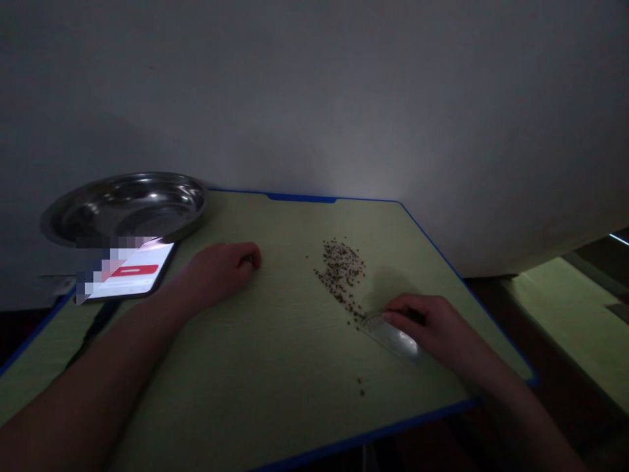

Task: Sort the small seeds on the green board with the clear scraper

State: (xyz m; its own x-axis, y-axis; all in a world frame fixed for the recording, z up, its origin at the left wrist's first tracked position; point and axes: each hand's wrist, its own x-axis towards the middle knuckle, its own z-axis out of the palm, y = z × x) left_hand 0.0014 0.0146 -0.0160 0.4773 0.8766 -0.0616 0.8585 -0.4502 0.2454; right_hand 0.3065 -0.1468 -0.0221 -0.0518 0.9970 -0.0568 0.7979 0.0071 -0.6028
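A loose scatter of small dark and pale grains (344, 265) lies on the light green table (275, 367), trailing toward me. My right hand (425, 321) pinches the edge of a clear shallow plastic dish (393, 335). The dish is tilted on the tabletop, its left rim against the near end of the trail. Whether any grains lie inside it, I cannot tell. To the left of the scatter my left hand (221, 272) rests on the table, fingers curled into a loose fist, with nothing visible in it.
A wide steel basin (125, 206) stands at the back left. In front of it lies a device with a lit screen (130, 272), partly pixelated, and a dark strap or cable (93, 331). A pale wall (314, 98) rises behind the blue-edged table. Two stray grains (361, 387) lie near the front.
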